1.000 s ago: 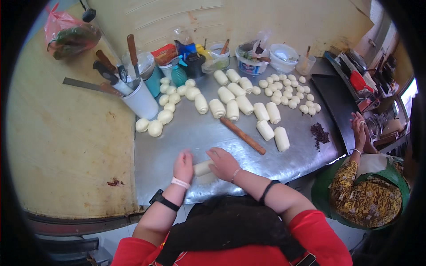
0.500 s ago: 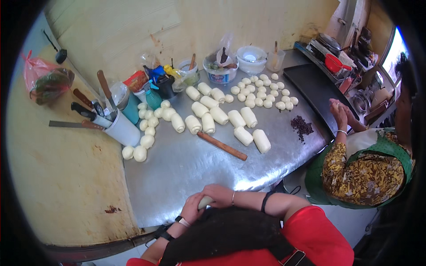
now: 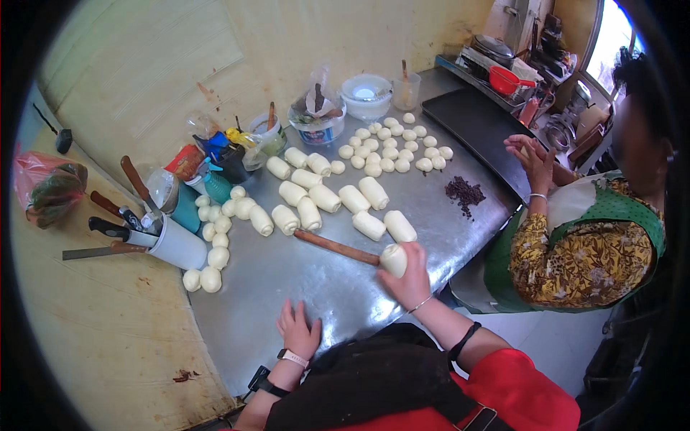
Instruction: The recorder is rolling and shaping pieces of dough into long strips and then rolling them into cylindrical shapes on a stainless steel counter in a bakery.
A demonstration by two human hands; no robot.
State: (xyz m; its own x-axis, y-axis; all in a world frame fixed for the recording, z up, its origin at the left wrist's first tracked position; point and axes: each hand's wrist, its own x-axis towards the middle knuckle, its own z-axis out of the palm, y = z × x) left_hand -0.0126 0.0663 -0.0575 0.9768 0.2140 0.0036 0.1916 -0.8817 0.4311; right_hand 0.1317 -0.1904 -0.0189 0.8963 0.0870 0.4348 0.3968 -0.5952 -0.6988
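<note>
While my left hand (image 3: 297, 332) spreads its fingers at the near side of the steel table (image 3: 248, 316), my right hand (image 3: 407, 280) clasps a dough roll (image 3: 392, 260).

Bare steel opens from my left fingers toward the dough balls (image 3: 210, 279) at the far left, and another clear stretch runs right of the held roll to a heap of dark bits (image 3: 464, 194) and a black tray (image 3: 478, 133). The roll is at the right end of the wooden rolling pin (image 3: 336, 248); whether they touch, I cannot tell. Half a second earlier both my hands cupped it together at the near edge; now they are apart, and it has travelled farther out and right. My right forearm angles in from the near right, fingers curled round the dough.
</note>
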